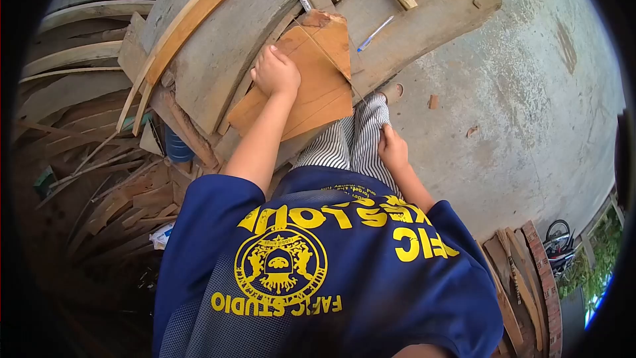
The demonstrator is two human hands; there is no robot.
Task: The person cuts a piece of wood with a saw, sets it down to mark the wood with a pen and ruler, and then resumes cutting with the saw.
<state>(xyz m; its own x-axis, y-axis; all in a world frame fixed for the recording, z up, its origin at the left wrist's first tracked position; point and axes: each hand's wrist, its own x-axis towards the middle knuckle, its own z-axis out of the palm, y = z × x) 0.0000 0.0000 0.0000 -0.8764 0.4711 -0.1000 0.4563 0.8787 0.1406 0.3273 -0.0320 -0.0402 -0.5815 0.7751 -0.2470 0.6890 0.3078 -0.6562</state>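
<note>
Navy shirt (318, 258) nearest; brown board (320, 89) beneath fingers (266, 55) of left hand (277, 75).

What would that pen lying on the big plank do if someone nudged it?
The pen would probably move easily, since its slim barrel looks light. It may roll, as the plank under it looks fairly flat. The barrel looks like stiff plastic, so I'd expect little bending.

So on our navy T-shirt (391, 292) we've got yellow print, upside down: "FAFIC STUDIO", big partial letters including "FIC", and tiny "and no money". The round emblem (281, 270) looks like "rabbit kings"; we can't make out its rim lettering.
</note>
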